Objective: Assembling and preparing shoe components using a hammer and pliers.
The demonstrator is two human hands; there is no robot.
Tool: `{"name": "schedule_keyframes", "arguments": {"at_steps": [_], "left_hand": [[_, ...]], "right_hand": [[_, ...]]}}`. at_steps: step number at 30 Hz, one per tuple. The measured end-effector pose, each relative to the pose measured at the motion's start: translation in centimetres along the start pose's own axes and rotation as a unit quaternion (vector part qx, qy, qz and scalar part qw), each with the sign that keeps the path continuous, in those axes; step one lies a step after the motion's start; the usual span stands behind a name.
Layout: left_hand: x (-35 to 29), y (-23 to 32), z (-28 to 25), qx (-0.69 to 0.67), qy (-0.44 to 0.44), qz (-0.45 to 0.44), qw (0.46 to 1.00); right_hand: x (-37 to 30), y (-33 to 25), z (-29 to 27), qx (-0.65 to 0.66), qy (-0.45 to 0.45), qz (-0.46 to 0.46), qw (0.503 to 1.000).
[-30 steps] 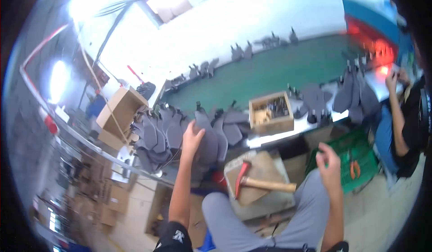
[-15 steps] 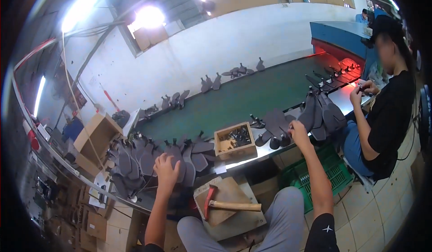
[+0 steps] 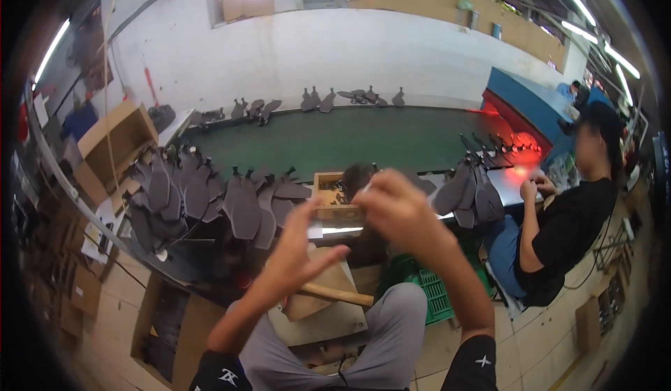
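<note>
My left hand [image 3: 297, 251] is open in front of the bench, fingers raised and thumb spread, holding nothing. Beside it on the right, my right hand [image 3: 398, 209] is closed and slightly blurred. A dark grey sole-shaped piece [image 3: 358, 176], smeared by motion, projects beyond its fingers; the grip itself is partly hidden. Behind the hands stands a wooden box [image 3: 328, 213] with small dark parts. Below them a hammer [image 3: 335, 294] lies on a board [image 3: 318, 324] between my knees, its head hidden behind my left arm.
Dark grey sole-shaped pieces [image 3: 241, 209] are heaped along the bench at left, and more [image 3: 468, 188] lie at right. Behind runs a green conveyor belt [image 3: 335, 136] toward a blue machine glowing red [image 3: 524, 94]. A co-worker [image 3: 573, 216] sits at right, near a green crate [image 3: 437, 297].
My right hand has come left and up from the right-hand pieces, bringing a dark piece along. My left hand has left the left-hand heap and moved toward the middle. The view has turned.
</note>
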State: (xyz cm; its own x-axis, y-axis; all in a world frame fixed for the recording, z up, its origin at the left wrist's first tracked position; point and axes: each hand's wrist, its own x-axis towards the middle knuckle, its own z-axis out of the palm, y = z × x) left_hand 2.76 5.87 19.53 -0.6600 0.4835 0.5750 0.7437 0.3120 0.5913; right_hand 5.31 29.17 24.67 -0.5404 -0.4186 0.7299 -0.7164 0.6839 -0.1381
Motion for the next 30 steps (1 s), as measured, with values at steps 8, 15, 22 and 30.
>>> {"name": "schedule_keyframes", "arguments": {"at_steps": [8, 15, 22, 30], "left_hand": [[-10.9, -0.3, 1.6, -0.465, 0.169, -0.244, 0.834], [-11.8, -1.7, 2.6, -0.439, 0.174, -0.282, 0.835], [-11.1, -11.2, 7.5, 0.161, 0.11, -0.274, 0.942], [6.0, -16.0, 10.2, 0.115, 0.028, -0.089, 0.989]], "right_hand": [[-10.8, -6.8, 13.6, 0.05, 0.036, 0.236, 0.97], [-24.0, -8.0, 14.8, -0.092, -0.08, 0.338, 0.933], [-33.0, -8.6, 13.4, 0.126, -0.005, 0.573, 0.81], [-28.5, -6.2, 11.9, 0.431, 0.192, 0.639, 0.608]]}}
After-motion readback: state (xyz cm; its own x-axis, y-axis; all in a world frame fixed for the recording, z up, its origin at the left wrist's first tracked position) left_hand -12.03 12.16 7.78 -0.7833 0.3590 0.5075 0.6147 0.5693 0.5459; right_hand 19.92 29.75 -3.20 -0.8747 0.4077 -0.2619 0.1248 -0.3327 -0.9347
